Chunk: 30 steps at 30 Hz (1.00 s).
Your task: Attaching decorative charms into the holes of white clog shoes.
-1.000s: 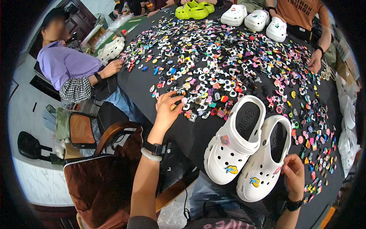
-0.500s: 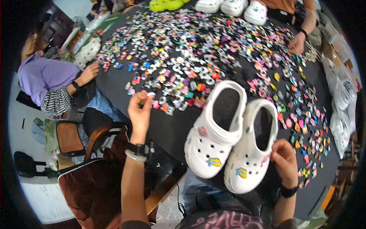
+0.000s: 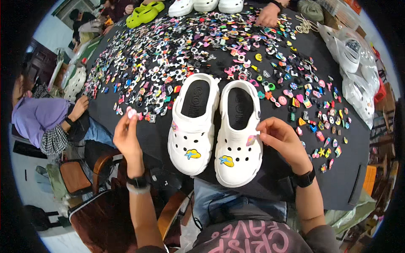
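Note:
Side by side in front of me are two white clogs, the left clog (image 3: pixel 189 131) and the right clog (image 3: pixel 239 154), toes toward me. Each carries a yellow and blue charm (image 3: pixel 193 154) on its toe. A pink multicoloured charm (image 3: pixel 251 140) sits at the outer side of the right clog. My right hand (image 3: pixel 283 142) has its bent fingers and thumb against that clog's outer edge, beside the charm. Off to the left, my left hand (image 3: pixel 128 137) pinches a small pink and white charm (image 3: pixel 131 113) between thumb and forefinger, raised over the table edge.
Loose charms (image 3: pixel 202 46) cover much of the black table (image 3: pixel 164 122). Green clogs (image 3: pixel 144 14) and more white clogs (image 3: pixel 206 4) stand at the back. Another person's hand (image 3: pixel 268 16) reaches among charms; a person in purple (image 3: pixel 40 118) sits left. Plastic bags (image 3: pixel 358 80) hang right.
My view has shifted, so the clogs appear further left and more upright. My right thumb and fingers have moved up along the right clog's outer side. My left hand still pinches its charm.

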Each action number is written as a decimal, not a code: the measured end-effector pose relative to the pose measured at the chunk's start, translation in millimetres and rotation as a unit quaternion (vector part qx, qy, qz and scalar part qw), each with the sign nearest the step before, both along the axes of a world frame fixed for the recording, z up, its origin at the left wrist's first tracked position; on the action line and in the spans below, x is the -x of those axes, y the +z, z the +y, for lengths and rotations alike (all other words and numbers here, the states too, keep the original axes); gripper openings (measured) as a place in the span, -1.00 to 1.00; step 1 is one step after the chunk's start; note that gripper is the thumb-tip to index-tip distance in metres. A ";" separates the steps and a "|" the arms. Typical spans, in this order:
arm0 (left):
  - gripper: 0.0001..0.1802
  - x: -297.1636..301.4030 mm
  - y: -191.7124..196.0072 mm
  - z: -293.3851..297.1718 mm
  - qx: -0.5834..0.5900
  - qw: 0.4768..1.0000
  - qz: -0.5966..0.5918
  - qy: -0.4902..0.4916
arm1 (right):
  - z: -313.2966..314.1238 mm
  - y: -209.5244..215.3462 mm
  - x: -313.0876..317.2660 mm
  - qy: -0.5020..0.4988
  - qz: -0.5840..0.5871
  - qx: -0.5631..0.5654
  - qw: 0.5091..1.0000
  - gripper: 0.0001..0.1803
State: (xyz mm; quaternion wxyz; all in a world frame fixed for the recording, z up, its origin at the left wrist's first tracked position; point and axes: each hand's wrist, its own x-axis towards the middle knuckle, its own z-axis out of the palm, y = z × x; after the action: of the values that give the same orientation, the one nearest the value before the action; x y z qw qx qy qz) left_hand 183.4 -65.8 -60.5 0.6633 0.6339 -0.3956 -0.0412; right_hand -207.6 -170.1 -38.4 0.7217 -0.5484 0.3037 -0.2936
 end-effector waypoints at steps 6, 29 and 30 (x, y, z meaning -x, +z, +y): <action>-0.72 110.4 58.9 40.2 -0.032 0.959 -0.240 -0.145 | 0.4 -0.9 -0.9 -0.012 0.011 0.000 1.000 -0.80; -0.74 192.3 61.2 7.4 -0.227 0.922 -0.264 -0.169 | 4.9 -6.3 -2.6 0.010 -0.001 0.078 0.997 -0.77; -0.74 190.5 60.5 6.8 -0.206 0.925 -0.267 -0.176 | 4.5 -3.7 -3.6 0.005 0.003 0.087 0.996 -0.78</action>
State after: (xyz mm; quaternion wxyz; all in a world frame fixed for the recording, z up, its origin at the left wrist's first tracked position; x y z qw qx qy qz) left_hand -7.2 -58.9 0.0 0.3697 0.6641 -0.6464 -0.0672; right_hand -204.0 -165.6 -42.1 0.6716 -0.6119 0.2763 -0.3132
